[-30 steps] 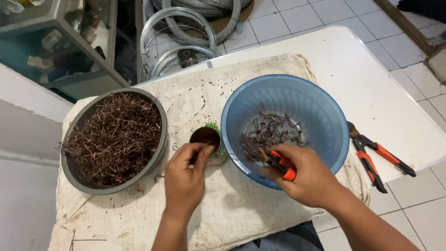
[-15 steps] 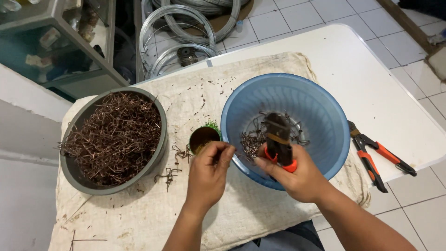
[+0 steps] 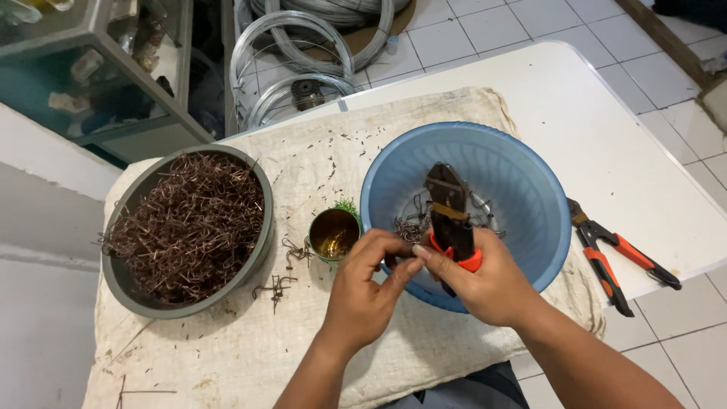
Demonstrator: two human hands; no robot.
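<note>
My right hand [image 3: 492, 284] grips an orange-handled cutter [image 3: 450, 208], jaws pointing up over the blue plastic basin [image 3: 530, 182]. My left hand [image 3: 367, 291] pinches a small piece of brown wire at the basin's near rim, fingertips touching the right hand by the cutter's handles. A few bent wire pieces [image 3: 413, 223] lie in the basin's bottom. A small round tin [image 3: 333, 235] stands between the basin and a grey bowl [image 3: 129, 291] heaped with brown wire hooks [image 3: 189, 227].
A second orange-handled cutter [image 3: 613, 257] lies on the white table [image 3: 606, 121] right of the basin. A stained cloth [image 3: 227, 356] covers the work area, with loose hooks [image 3: 276, 284] on it. Coils of wire [image 3: 303, 53] and a glass cabinet [image 3: 83, 68] stand on the floor behind.
The right hand has raised the cutter upright over the basin. The left hand moved right from the tin to the basin's rim, meeting the right hand.
</note>
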